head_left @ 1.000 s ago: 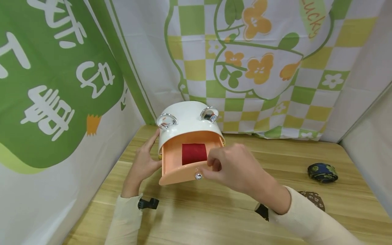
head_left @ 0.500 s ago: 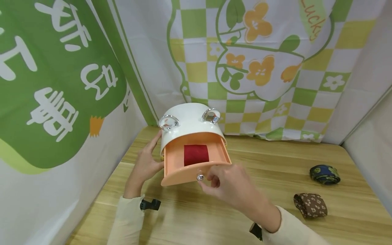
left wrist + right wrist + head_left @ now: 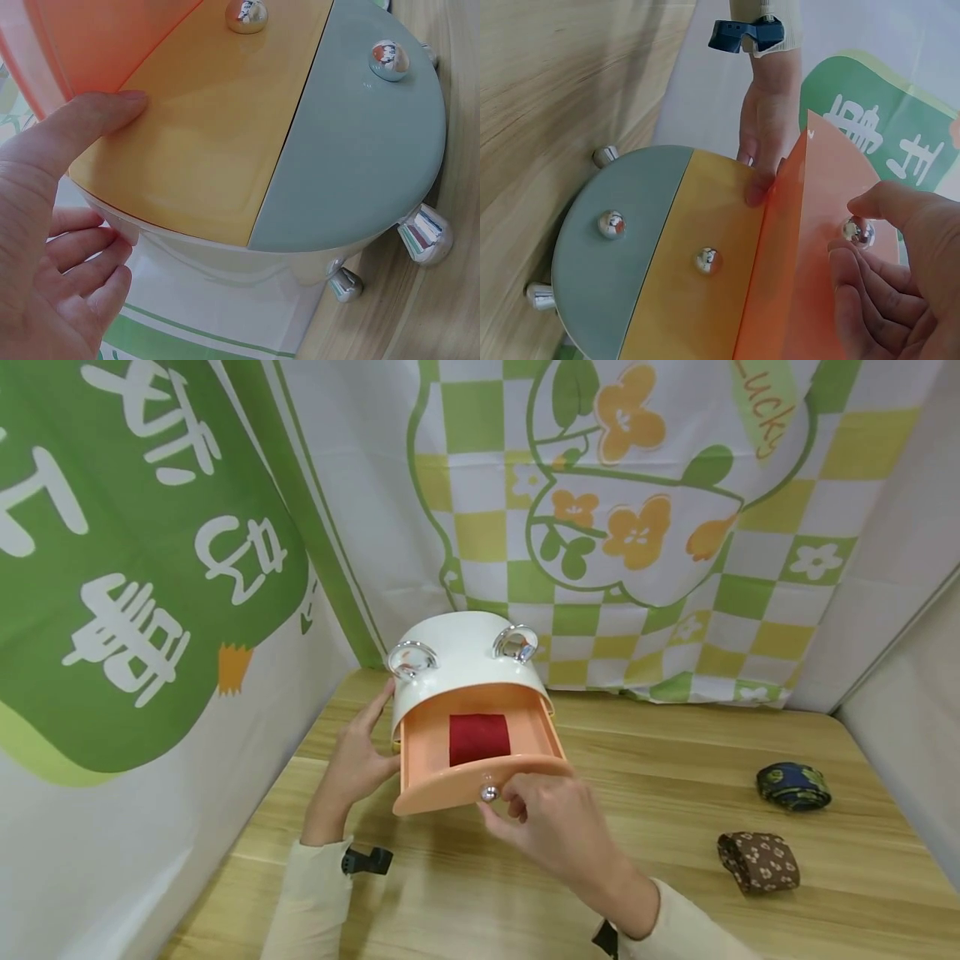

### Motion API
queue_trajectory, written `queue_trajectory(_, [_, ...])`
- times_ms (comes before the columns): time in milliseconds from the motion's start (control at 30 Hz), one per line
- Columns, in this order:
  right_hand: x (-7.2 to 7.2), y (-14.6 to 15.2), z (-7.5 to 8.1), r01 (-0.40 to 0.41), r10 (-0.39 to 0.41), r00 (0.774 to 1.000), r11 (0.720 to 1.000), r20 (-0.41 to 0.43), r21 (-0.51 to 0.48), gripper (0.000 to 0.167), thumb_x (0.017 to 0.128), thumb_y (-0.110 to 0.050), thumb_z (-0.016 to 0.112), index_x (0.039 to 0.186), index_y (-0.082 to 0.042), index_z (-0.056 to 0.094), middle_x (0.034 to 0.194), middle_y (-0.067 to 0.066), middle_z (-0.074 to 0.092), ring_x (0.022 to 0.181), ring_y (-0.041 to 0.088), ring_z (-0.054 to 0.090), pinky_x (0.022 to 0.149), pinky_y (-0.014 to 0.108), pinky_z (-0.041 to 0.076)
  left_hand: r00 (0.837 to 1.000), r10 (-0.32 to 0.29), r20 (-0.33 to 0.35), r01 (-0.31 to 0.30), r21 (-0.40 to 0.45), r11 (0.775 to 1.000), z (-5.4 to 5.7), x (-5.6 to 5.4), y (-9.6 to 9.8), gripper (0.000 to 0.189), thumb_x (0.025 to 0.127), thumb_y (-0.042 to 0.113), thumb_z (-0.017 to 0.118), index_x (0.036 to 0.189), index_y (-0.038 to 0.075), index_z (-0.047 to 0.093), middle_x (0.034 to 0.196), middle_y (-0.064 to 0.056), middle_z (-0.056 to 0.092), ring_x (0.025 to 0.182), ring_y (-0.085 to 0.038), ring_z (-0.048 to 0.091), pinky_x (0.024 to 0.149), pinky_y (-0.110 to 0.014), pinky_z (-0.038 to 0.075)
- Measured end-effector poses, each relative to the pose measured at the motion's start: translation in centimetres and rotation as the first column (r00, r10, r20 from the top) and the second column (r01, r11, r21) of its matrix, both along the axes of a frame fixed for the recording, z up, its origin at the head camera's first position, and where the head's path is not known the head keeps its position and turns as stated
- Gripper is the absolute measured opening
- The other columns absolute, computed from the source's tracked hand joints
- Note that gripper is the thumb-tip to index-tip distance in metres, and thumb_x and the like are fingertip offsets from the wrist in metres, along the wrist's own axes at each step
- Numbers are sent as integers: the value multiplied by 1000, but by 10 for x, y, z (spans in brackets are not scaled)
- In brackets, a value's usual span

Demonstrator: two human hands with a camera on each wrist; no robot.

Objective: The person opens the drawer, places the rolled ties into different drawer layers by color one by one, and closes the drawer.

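A small white drawer cabinet with two chrome ear-like loops stands on short chrome feet. Its top orange drawer is pulled out, and a folded or rolled piece of red cloth lies inside. My left hand grips the cabinet's left side, thumb on the yellow drawer front and fingers curled at the side wall. With thumb and forefinger, my right hand pinches the orange drawer's round chrome knob. Below the yellow drawer, the blue-grey drawer is closed, as is the yellow one.
On the right of the wooden table lie a rolled blue-green patterned cloth and a rolled brown flowered cloth, both like neckties. Printed fabric hangs behind the cabinet and along the left.
My right hand has moved from the drawer's front rim, beside the red cloth, down to the knob. The brown rolled cloth came out from behind my right sleeve. My left hand stays in place.
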State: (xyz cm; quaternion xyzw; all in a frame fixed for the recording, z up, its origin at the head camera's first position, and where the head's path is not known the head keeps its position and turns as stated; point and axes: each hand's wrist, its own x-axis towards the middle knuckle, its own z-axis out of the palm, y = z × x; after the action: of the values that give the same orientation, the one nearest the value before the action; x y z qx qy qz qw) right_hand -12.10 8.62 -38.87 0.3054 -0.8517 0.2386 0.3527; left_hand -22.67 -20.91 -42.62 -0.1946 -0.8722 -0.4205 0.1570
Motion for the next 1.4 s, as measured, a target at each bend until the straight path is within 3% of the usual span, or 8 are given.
queue_trajectory(833, [-4, -6, 5, 15, -15, 999, 1000, -30, 9, 35, 74, -22, 91, 58, -18, 60, 55, -10, 59, 52, -3, 47, 49, 7, 35, 1000, 3, -23, -3, -3, 1000, 1, 1, 0, 105, 78, 12, 92, 166, 13, 35, 168, -18, 41, 151, -48, 43, 123, -67, 39])
queue_trajectory(1100, [-8, -9, 9, 16, -15, 999, 1000, -42, 11, 32, 74, -22, 91, 60, -17, 62, 56, -9, 62, 53, -3, 52, 50, 9, 41, 1000, 7, -9, -7, -1, 1000, 1, 1, 0, 106, 78, 14, 92, 167, 15, 34, 169, -16, 40, 151, -47, 44, 123, -66, 39])
queue_trajectory(1400, [-13, -11, 10, 33, -32, 999, 999, -23, 15, 34, 76, -22, 89, 59, -17, 61, 54, -10, 59, 50, -2, 48, 49, 8, 34, 1000, 0, -13, 0, 2, 1000, 1, 0, 0, 107, 77, 12, 93, 166, 14, 34, 169, -16, 39, 152, -47, 43, 124, -65, 39])
